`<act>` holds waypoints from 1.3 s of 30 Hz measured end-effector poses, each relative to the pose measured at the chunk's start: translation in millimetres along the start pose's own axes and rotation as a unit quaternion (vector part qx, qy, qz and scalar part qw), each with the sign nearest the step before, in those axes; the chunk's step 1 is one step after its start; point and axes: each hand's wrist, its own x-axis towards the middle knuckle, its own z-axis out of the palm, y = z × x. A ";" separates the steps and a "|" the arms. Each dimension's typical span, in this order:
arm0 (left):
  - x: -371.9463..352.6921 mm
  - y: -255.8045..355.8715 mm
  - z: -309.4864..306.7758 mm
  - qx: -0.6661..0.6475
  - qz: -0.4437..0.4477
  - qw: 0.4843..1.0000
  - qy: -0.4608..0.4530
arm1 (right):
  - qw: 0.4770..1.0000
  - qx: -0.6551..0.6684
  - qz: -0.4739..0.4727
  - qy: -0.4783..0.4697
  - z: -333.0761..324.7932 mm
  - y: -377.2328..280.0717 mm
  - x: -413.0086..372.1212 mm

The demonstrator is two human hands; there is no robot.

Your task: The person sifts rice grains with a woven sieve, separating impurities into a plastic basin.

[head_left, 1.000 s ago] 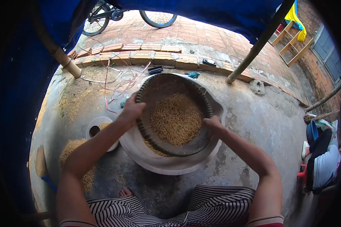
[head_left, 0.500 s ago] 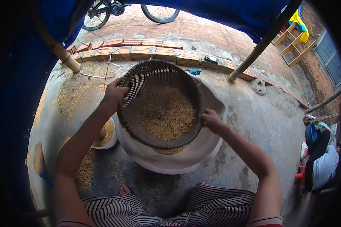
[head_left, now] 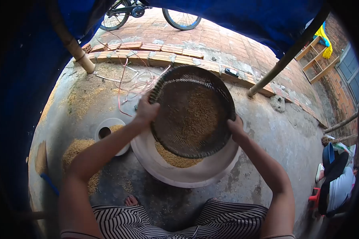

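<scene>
My left hand grips the left rim of a round woven sieve, fingers closed on the edge. On the opposite side, my right hand is closed on the right rim. Golden unhusked grain lies in the sieve, mostly toward its right half. The sieve is held tilted above a wide pale basin, hiding much of it. More grain shows in the basin below. A white bucket with grain and a dark-mouthed scoop or cup stands left of the basin, partly behind my left forearm.
A grain heap lies on the concrete at left, near a brush with a blue handle. Bamboo poles hold a blue tarp. Pinkish cords tangle beyond the basin by a brick edge. Another person sits at far right.
The sieve has shifted right in view with both hands still on its rim. Its grain has spread and moved toward the right. More grain in the basin is now visible.
</scene>
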 end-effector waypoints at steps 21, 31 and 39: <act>36.6 0.5 -19.8 -0.116 -0.164 0.976 -0.088 | 0.994 0.106 -0.013 -0.034 -30.9 -96.8 -31.2; 14.8 30.3 -1.8 -0.141 -0.198 0.967 -0.072 | 0.995 0.049 -0.011 -0.088 -45.7 -96.9 -51.8; 23.4 53.8 3.4 -0.054 -0.093 0.992 -0.064 | 0.998 -0.010 0.033 -0.049 -54.8 -77.5 -51.8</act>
